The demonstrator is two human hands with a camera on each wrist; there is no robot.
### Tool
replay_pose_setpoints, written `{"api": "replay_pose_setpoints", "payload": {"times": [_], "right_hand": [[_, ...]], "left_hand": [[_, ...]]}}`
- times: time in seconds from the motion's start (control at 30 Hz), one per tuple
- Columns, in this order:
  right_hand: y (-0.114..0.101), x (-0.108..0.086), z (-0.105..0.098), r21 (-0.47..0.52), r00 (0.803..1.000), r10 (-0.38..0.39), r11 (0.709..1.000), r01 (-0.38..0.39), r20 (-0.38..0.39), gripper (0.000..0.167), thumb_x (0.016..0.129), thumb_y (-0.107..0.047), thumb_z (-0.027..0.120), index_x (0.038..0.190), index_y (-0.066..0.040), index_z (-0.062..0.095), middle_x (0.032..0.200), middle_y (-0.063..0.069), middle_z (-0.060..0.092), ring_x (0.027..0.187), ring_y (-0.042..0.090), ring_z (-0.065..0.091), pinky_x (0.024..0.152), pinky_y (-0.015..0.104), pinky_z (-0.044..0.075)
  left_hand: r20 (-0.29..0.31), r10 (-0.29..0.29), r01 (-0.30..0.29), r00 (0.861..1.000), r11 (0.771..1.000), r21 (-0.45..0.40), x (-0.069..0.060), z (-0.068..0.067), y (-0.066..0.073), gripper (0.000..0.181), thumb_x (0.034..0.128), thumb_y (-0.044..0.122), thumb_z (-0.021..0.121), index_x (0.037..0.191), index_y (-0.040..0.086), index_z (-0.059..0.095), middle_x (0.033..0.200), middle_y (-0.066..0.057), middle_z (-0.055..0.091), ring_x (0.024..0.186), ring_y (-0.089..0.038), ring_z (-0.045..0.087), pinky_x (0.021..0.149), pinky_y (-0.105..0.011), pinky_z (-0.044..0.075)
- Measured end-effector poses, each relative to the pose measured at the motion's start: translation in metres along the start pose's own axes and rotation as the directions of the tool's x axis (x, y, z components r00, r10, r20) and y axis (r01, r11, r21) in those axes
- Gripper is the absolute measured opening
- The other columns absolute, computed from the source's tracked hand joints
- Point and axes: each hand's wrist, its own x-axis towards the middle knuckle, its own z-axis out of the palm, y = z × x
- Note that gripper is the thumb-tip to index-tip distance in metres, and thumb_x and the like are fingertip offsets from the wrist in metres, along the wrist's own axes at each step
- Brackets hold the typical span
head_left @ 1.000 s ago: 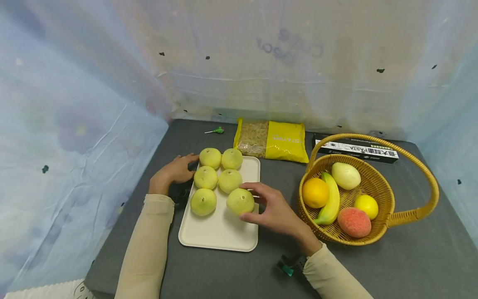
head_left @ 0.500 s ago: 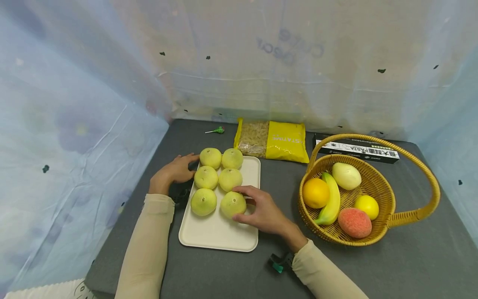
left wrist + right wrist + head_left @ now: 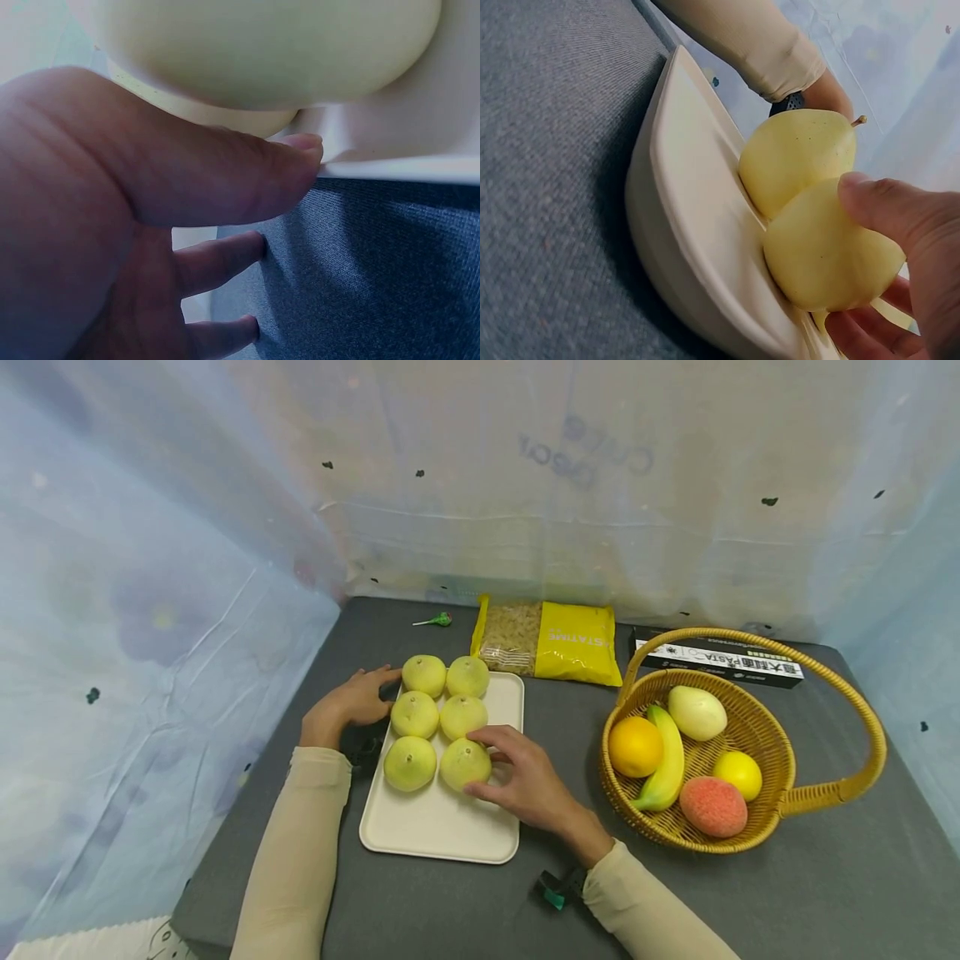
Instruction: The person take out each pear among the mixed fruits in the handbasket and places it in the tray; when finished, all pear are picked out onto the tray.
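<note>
A cream tray [image 3: 438, 837] lies on the table and bears several round yellow-green pears in two columns. My right hand [image 3: 521, 777] holds the front right pear [image 3: 463, 766] between thumb and fingers; in the right wrist view this pear [image 3: 829, 251] sits on the tray beside the front left pear [image 3: 795, 157], which has a short stem. At the tray's left edge my left hand [image 3: 356, 699] rests with fingers spread. In the left wrist view its thumb [image 3: 225, 172] touches the tray rim under a pear [image 3: 277, 52], and the fingertips meet the dark cloth.
Right of the tray stands a wicker basket [image 3: 783, 777] with a tall handle, holding an orange, a banana, a peach and other fruit. Behind are a yellow pasta bag [image 3: 577, 643], a black pasta box [image 3: 765, 668] and a green lollipop [image 3: 442, 619]. Hanging sheets surround the table.
My right hand has moved left with the pear and brought it down onto the tray beside the front left one. The left hand has stayed in place.
</note>
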Motion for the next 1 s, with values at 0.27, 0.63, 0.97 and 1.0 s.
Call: {"api": "replay_pose_setpoints", "payload": {"times": [0.27,0.63,0.97,1.0], "right_hand": [[-0.002,0.003,0.002,-0.012,1.0,-0.02,1.0,0.02,0.005,0.068,0.085,-0.019,0.098,0.146,-0.012,0.067,0.144,0.001,0.066,0.132,0.019,0.066,0.103,0.032,0.063],[-0.019,-0.014,-0.043,0.026,0.999,-0.014,1.0,0.014,0.028,0.07,0.086,-0.02,0.097,0.148,-0.012,0.067,0.145,0.006,0.071,0.13,0.028,0.071,0.109,0.041,0.061],[-0.037,-0.048,-0.13,0.001,0.998,0.05,0.999,-0.05,-0.036,0.067,0.086,-0.004,0.094,0.147,-0.013,0.068,0.143,0.003,0.074,0.129,0.017,0.073,0.113,0.023,0.055],[-0.038,-0.052,-0.138,-0.019,0.997,0.061,0.998,-0.062,-0.047,0.066,0.086,-0.003,0.093,0.147,-0.013,0.068,0.142,0.001,0.074,0.129,0.012,0.072,0.112,0.02,0.054]], "left_hand": [[-0.003,-0.003,0.003,1.0,1.0,-0.002,0.0,0.0,0.0,0.071,0.1108,0.023,0.061,0.175,0.018,0.032,0.183,-0.023,0.014,0.164,-0.062,0.0,0.127,-0.083,0.01],[0.003,-0.001,0.001,1.0,1.0,-0.012,0.0,-0.001,0.0,0.072,0.1105,0.023,0.062,0.175,0.018,0.031,0.183,-0.023,0.013,0.165,-0.061,-0.001,0.128,-0.083,0.009],[0.007,-0.007,0.007,1.0,1.0,-0.001,0.0,-0.001,0.001,0.071,0.1107,0.02,0.061,0.175,0.017,0.031,0.183,-0.023,0.012,0.165,-0.062,-0.002,0.127,-0.083,0.01],[0.007,-0.007,0.007,1.0,1.0,0.0,-0.001,0.0,0.001,0.071,0.1106,0.02,0.061,0.175,0.017,0.031,0.183,-0.024,0.013,0.164,-0.062,-0.002,0.127,-0.083,0.01]]}}
